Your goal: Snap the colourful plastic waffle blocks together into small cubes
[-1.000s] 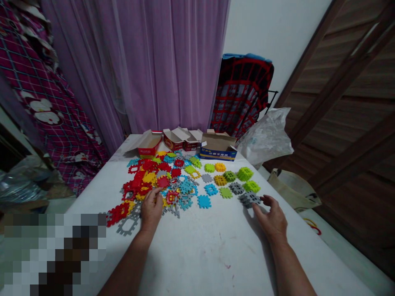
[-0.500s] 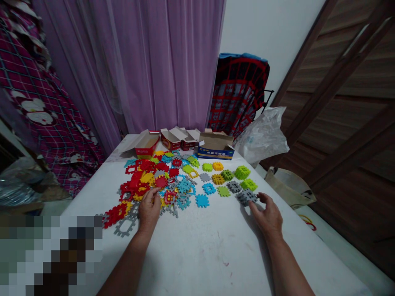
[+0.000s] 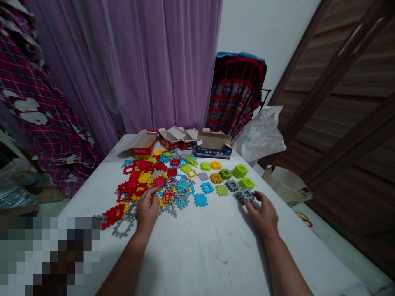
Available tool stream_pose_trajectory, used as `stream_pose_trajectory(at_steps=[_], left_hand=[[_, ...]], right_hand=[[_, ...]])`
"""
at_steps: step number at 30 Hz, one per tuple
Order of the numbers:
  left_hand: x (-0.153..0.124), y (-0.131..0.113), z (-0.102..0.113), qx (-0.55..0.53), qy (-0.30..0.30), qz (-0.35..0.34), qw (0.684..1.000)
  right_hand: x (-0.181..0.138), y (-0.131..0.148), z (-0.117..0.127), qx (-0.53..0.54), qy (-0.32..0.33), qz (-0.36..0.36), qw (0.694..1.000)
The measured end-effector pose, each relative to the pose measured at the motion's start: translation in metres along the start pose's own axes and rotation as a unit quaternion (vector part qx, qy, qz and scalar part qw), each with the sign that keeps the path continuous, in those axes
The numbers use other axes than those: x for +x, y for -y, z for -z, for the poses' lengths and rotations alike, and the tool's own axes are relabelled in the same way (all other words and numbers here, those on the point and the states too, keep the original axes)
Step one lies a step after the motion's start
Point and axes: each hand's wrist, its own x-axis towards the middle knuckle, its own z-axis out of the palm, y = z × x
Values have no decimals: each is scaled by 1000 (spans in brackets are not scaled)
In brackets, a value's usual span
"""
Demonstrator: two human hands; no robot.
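Note:
My left hand (image 3: pixel 147 209) lies at the near edge of a heap of coloured plastic interlocking tiles, its thumb and index finger slightly apart with nothing visible between them. A flat red tile (image 3: pixel 159 181) lies just beyond its fingertips, and a red-and-yellow tile (image 3: pixel 169 197) is to its right. A grey frame tile (image 3: pixel 124 227) sits to the left of the wrist. My right hand (image 3: pixel 263 211) has its thumb and index finger around the near right corner of a grey interlocking block (image 3: pixel 245 195). Another grey block (image 3: pixel 232 186) stands just behind that one.
Green blocks (image 3: pixel 240 171), an orange tile (image 3: pixel 216 165) and blue tiles (image 3: pixel 201 200) are spread over the right of the white table (image 3: pixel 197 250). Open cardboard boxes, one blue (image 3: pixel 214 153) and one red (image 3: pixel 145 150), line the back. A plastic bag (image 3: pixel 262 133) is at the far right.
The whole view has shifted slightly to the left. Both hands keep nearly the same place and pose relative to the tiles and blocks.

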Motion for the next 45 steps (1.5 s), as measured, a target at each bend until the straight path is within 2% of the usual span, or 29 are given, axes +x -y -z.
stream_pose_trajectory(at_steps=[15,19,22,25,36,45], left_hand=[[0,-1,0,4,3,8,1000],[1,-1,1,6,5,9,1000],[0,-2,2,11,10,7,1000],[0,-3,3,15,12,6,1000],[1,-2,2,8,6,9,1000],[2,-3,1,-2,2,7,1000]], right_hand=[[-1,3,1,42,-9,-6,999],[-2,3,-3,107,-13,-75,991],[-2,1,-7,195,-22,-151,969],[-2,1,-10,241,-22,-174,955],[-7,5,-14,104,12,-163,981],[-4,0,-18,63,21,-146,987]])
